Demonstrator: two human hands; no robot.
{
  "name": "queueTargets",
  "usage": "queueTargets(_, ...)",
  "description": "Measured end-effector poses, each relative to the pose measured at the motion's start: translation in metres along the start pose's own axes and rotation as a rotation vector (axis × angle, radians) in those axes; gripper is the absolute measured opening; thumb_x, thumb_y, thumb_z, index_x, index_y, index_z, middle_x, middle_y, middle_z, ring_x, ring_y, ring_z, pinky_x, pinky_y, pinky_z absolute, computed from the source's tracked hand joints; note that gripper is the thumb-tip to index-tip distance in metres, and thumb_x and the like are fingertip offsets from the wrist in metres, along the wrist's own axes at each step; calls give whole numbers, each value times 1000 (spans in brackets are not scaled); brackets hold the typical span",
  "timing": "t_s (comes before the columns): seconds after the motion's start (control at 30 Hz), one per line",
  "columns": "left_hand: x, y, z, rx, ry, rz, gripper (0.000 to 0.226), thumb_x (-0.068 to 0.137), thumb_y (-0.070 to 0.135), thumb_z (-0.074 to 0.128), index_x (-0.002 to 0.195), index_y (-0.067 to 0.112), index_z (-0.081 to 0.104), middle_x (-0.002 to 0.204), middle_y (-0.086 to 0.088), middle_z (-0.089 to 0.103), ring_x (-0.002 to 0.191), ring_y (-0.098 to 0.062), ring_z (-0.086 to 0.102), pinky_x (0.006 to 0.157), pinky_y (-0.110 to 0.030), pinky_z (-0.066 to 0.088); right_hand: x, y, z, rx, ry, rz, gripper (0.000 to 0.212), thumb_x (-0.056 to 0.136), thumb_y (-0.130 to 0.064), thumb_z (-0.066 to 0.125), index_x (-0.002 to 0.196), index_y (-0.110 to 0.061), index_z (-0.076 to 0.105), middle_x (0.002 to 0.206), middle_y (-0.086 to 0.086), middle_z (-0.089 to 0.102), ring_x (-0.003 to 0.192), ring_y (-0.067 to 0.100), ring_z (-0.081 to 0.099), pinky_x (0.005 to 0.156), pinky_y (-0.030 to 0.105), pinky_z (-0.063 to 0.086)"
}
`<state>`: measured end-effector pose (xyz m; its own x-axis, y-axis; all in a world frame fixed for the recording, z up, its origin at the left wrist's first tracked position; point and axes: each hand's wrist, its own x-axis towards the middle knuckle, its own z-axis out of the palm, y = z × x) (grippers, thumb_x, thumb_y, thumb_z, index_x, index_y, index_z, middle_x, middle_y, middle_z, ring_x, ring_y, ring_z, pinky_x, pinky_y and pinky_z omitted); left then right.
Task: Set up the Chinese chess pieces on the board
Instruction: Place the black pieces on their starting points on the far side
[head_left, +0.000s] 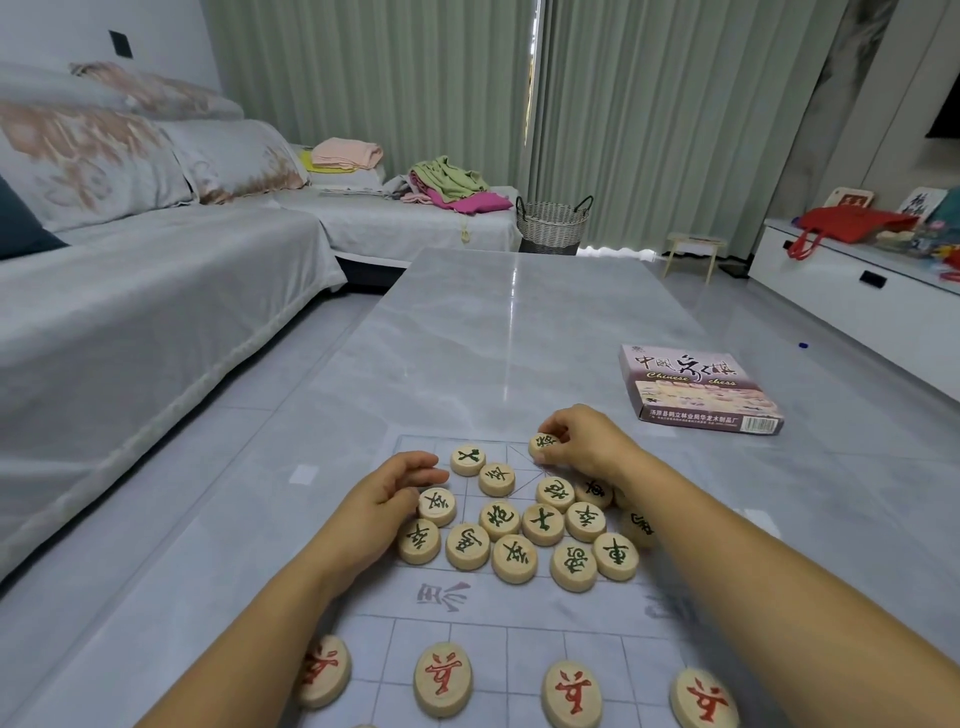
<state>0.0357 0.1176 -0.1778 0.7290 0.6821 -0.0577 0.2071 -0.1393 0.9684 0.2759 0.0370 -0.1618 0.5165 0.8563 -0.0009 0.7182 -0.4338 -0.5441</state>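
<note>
Right hand (582, 441) is at the far edge of the board (524, 649), fingers curled, thumb and fingertips pinching 1 green-lettered piece (544, 446) by its rim. That piece sits at the fingertips on the hand's left side, over the diagonal palace lines at the board's far end; whether it rests on the sheet or is lifted clear cannot be told.

Left hand (395, 486) lies at the left flank of the green cluster (524, 519), fingers loosely bent and spread, nothing gripped. Its thumb side touches the nearest green piece (437, 506); a second one (419, 541) lies just beside the heel of the hand.

The remaining green pieces form an unsorted, closely packed group on the far half of the board, between the 2 hands and slightly nearer the camera. Some are partly hidden under the right wrist.

4 red-lettered pieces (443, 678) stand in a spaced row on the near half, the leftmost partly covered by the left forearm.

Board is a thin translucent sheet on the grey marble-pattern table (493, 322). The game box (696, 389) lies on the table to the right, well apart from the board.
</note>
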Motion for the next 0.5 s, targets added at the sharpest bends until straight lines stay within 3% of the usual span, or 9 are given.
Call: queueTargets(0.5, 0, 0, 0, -2, 7, 5, 40, 93, -4, 34, 113, 24, 53, 113, 9, 64, 104, -10, 60, 84, -22, 48, 0, -4, 10, -18, 95, 33, 41, 78, -31, 71, 112, -10, 59, 119, 8, 51, 103, 22, 53, 81, 26, 40)
